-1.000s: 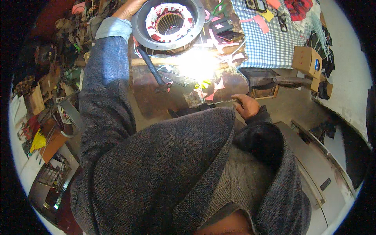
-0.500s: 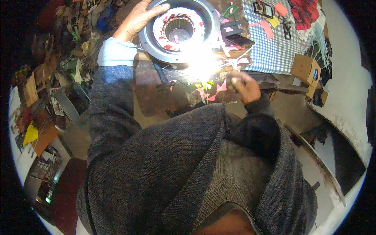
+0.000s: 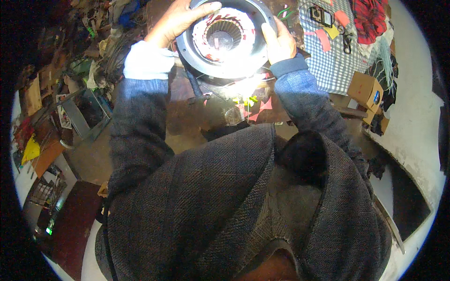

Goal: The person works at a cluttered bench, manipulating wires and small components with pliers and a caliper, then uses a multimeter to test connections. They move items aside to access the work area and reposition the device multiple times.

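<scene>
A round grey motor housing (image 3: 194,61) lies on the workbench at the top of the head view. Inside it sits a stator with a ring of white and red wrapped windings (image 3: 201,35) around a slotted core. My left hand (image 3: 174,22) grips the housing's left rim, thumb over the top edge. On the opposite side my right hand (image 3: 280,43) holds the right rim, its thumb along the edge. Both hands are closed on the housing. Bright glare washes out the housing's near edge. A black-handled hammer (image 3: 193,84) lies just below the housing.
Pink paper scraps (image 3: 262,108) and yellow-green bits lie on the near bench. To the right, a checked cloth (image 3: 323,65) carries a meter (image 3: 320,16), scissors (image 3: 347,42) and paper pieces. A cardboard box (image 3: 363,89) stands beyond it. Clutter fills the left.
My right hand has moved up and left from the near bench onto the housing's right rim. The housing appears slightly farther right and up in the view. My left hand keeps its hold.
</scene>
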`<state>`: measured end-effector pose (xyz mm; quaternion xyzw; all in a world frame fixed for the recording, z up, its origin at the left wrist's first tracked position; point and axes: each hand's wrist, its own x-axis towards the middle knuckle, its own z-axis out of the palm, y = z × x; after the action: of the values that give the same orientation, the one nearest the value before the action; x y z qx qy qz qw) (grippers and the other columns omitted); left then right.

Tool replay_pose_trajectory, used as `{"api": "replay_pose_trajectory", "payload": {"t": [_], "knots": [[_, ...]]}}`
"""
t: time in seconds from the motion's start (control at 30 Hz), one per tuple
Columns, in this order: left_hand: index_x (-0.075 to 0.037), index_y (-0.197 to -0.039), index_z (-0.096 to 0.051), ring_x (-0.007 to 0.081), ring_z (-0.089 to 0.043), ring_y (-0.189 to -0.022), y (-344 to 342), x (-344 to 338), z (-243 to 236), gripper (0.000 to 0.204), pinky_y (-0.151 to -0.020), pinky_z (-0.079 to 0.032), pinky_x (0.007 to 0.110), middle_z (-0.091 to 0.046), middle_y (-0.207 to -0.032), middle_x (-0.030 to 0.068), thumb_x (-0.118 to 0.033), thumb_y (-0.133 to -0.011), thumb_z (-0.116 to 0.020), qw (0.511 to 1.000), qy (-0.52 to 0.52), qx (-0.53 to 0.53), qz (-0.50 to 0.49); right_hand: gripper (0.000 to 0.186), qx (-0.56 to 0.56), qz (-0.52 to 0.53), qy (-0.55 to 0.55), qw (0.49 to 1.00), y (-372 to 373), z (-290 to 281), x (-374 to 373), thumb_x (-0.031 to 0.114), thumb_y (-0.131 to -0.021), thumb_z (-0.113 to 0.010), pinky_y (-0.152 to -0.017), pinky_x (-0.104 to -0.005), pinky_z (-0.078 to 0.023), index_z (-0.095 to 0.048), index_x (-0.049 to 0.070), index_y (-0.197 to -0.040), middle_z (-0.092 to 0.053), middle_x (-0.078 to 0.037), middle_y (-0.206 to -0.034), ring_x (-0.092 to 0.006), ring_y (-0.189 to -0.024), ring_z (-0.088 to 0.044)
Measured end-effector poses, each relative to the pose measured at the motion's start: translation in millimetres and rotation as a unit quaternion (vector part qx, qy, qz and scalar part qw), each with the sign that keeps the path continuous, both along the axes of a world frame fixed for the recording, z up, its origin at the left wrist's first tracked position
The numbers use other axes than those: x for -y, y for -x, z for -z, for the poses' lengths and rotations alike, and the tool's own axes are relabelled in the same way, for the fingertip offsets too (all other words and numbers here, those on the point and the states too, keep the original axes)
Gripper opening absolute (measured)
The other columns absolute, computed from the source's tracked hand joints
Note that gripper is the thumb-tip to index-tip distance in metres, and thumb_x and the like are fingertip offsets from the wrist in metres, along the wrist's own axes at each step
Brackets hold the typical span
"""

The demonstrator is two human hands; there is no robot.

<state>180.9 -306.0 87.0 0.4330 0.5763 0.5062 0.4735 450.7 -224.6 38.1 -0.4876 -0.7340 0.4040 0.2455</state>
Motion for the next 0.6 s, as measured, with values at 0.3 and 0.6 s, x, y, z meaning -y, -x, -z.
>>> {"api": "replay_pose_trajectory", "payload": {"t": [0.3, 0.6], "knots": [[-0.003, -0.145, -0.054, 0.0272, -0.057, -0.134, -70, 65, -9, 0.059, -0.114, -0.043, 0.038, -0.059, -0.145, 0.0179, -0.029, -0.096, -0.072, 0.959, -0.083, -0.267, -0.037, 0.058, -0.006, -0.01, 0.019, 1.0, -68, -12, 69, 0.032, -0.1, -0.066, -0.102, -0.0396, -0.052, -0.05, 0.006, -0.15, -0.068, -0.021, -0.13, -0.0316, -0.12, -0.068], [-0.003, -0.139, -0.06, 0.033, -0.051, -0.14, -138, 106, 1, 0.054, -0.118, -0.039, 0.043, -0.058, -0.146, 0.0159, -0.018, -0.089, -0.075, 0.912, -0.162, -0.368, -0.084, 0.039, -0.067, -0.085, -0.108, 0.988, -158, -79, 131, 0.017, -0.098, -0.066, -0.093, -0.0358, -0.055, -0.061, -0.001, -0.132, -0.071, -0.018, -0.114, -0.0267, -0.102, -0.071]]}}
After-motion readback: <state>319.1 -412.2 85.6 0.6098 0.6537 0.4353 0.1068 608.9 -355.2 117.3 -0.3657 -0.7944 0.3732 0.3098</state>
